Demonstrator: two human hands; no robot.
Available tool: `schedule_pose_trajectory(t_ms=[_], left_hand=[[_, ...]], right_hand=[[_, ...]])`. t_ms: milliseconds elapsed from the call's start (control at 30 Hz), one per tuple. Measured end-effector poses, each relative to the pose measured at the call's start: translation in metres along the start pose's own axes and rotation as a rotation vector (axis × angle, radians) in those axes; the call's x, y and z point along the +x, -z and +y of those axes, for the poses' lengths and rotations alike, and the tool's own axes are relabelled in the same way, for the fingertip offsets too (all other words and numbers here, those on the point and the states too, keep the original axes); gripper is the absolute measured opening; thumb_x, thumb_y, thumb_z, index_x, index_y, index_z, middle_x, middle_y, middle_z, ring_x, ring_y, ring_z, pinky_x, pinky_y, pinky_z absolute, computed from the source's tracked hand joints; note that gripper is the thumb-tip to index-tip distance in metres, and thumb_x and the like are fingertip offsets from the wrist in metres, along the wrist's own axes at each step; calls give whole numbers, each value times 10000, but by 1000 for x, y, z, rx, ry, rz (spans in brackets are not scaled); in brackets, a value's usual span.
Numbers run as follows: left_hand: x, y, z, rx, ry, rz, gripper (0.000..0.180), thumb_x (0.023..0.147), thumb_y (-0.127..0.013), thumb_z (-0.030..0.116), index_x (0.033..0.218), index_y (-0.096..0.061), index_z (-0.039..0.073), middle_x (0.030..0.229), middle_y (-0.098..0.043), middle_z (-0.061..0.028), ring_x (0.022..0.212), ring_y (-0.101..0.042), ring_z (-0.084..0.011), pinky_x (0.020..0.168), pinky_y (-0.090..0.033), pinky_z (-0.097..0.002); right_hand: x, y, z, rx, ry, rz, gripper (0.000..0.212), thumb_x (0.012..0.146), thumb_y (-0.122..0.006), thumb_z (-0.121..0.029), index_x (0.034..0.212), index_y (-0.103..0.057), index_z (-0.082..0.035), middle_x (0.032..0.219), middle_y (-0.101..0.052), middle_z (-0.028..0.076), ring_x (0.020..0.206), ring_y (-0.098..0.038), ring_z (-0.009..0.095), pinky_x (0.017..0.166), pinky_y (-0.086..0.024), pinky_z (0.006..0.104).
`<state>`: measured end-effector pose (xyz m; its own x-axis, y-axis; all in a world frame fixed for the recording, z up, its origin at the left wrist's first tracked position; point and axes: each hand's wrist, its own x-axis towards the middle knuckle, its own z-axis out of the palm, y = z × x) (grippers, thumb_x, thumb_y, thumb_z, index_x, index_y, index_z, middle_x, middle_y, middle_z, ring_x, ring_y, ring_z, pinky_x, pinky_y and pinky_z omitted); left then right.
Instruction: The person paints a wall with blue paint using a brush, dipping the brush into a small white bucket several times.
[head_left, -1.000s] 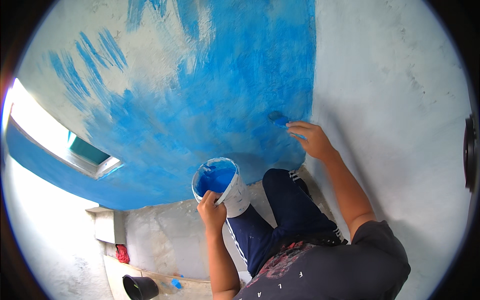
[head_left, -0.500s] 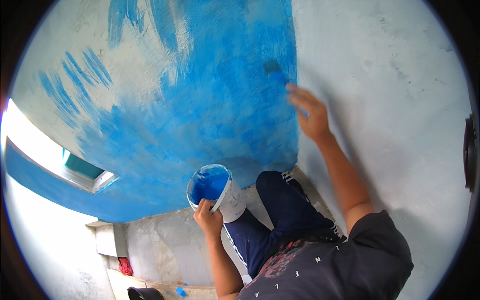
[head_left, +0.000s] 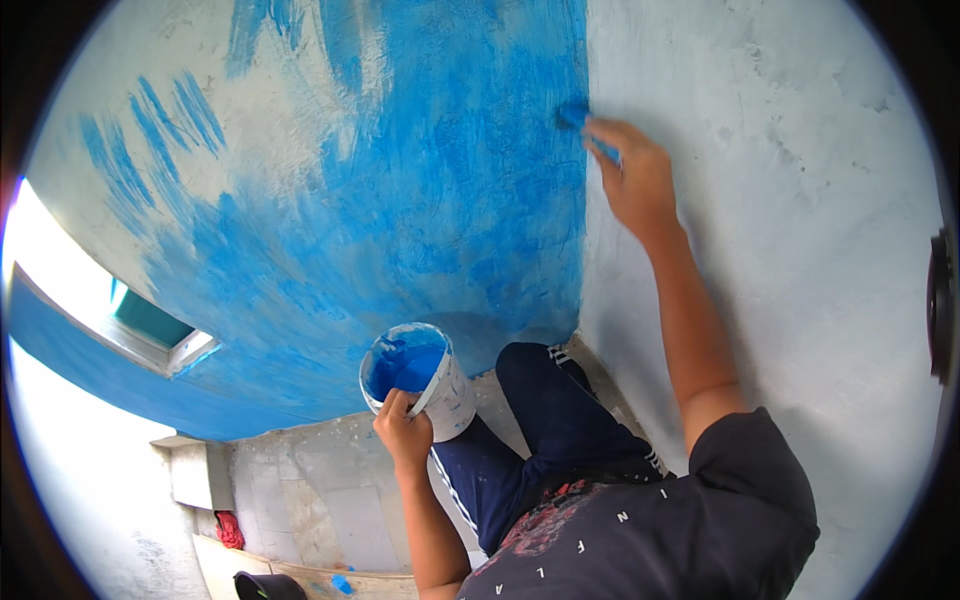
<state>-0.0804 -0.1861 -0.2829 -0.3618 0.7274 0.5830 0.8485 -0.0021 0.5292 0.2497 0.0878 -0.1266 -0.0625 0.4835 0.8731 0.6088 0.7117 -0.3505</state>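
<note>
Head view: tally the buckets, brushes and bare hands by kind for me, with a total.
Buckets: 2 (white bucket, black bucket cut off by the lower edge)
Brushes: 1 (blue brush, slightly blurred)
Bare hands: 2 (left hand, right hand)
Total: 5

Brush (head_left: 573,114) blurred; window (head_left: 78,272) blown out; edges dark.

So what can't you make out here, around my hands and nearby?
In the head view:
Blue-handled paintbrush: bristles blurred; handle partly covered by the right hand.
White paint-smeared bucket: opaque blue paint hides the inside bottom, so depth is unclear.
Black round bucket: lower part cut off by the bottom edge.
Dark curved object at far right: cut off by the fisheye rim; kind unclear.
</note>
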Motion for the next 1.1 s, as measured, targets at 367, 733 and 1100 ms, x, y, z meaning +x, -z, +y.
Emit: schedule_pose_trajectory(t_ms=[367,733,1100], left_hand=[[-5,-1,-8,-27,-16,12,154,669,-609,-121,739,-665,4,717,-615,-130,627,-632,-329,589,-468,-373],[-4,2,-5,-20,-19,30,149,710,-624,-119,742,-664,21,740,-641,-130,657,-674,-354,591,-508,-393],[-10,-1,-4,-43,-2,72,133,727,-601,-138,737,-625,-7,723,-631,-137,646,-671,-331,603,-507,-357]], right_hand=[[-36,-20,12,-161,134,121,384,886,-728,86,1248,-749,-39,1383,-724,147,1077,-773,312,899,-628,376],[-104,-25,24,104,-310,-552,179,975,-743,-55,1144,-783,-14,1246,-770,177,939,-748,342,786,-592,404],[85,-12,-61,287,308,202,228,978,-741,-61,1190,-808,-112,1179,-802,96,829,-746,234,691,-560,328]])
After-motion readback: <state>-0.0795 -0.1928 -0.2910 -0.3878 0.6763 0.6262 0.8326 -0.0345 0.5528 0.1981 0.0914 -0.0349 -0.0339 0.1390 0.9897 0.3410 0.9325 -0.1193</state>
